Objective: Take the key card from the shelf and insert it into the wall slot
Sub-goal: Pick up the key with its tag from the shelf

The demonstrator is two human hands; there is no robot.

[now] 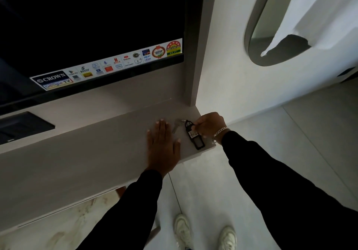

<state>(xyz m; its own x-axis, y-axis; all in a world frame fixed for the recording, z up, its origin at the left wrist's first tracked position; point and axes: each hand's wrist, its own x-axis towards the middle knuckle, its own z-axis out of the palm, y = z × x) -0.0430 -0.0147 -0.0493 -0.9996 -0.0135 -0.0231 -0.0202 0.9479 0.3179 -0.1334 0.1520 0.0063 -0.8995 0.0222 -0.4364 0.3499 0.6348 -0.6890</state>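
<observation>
Black key card [194, 135] on shelf [96, 152], pinched by right hand [210, 124]; left hand [162, 145] flat beside.

A single wide-angle view from a camera worn on the person's head, looking forward and steeply down. It sits close above a grey shelf [81, 152] that runs from the lower left to the centre of the frame. A dark television screen [87, 20] fills the upper left, a white wall [242, 79] the upper right. The person's shoes [182, 228] show at the bottom edge, on the floor directly below.
</observation>
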